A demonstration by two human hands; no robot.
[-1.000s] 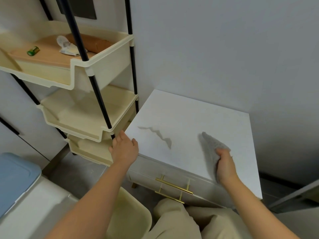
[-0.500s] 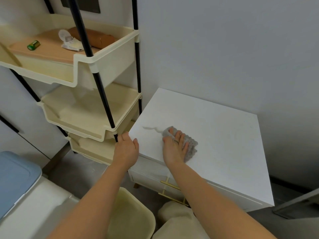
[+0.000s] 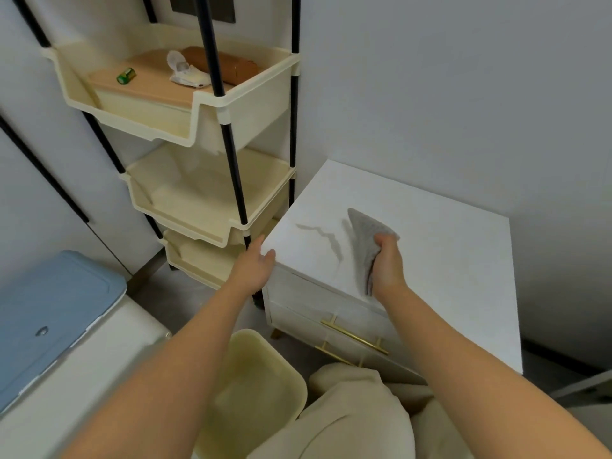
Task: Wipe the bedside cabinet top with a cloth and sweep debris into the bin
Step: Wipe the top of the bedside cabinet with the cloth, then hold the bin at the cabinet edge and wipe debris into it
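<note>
While 1 cloth (image 3: pixel 362 246) wipes, 1 bin (image 3: pixel 255 389) waits.

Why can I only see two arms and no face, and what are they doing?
The camera sits on the person's head and looks down, so you see only their own arms. The left hand rests open on the corner of the white bedside cabinet. The right hand grips a grey cloth, lifted up off the top. A thin grey wiggly line of dirt lies on the cabinet top beside the cloth. Below, near the knees, stands a cream bin for the dirt. The cream shelves stand to the left.
</note>
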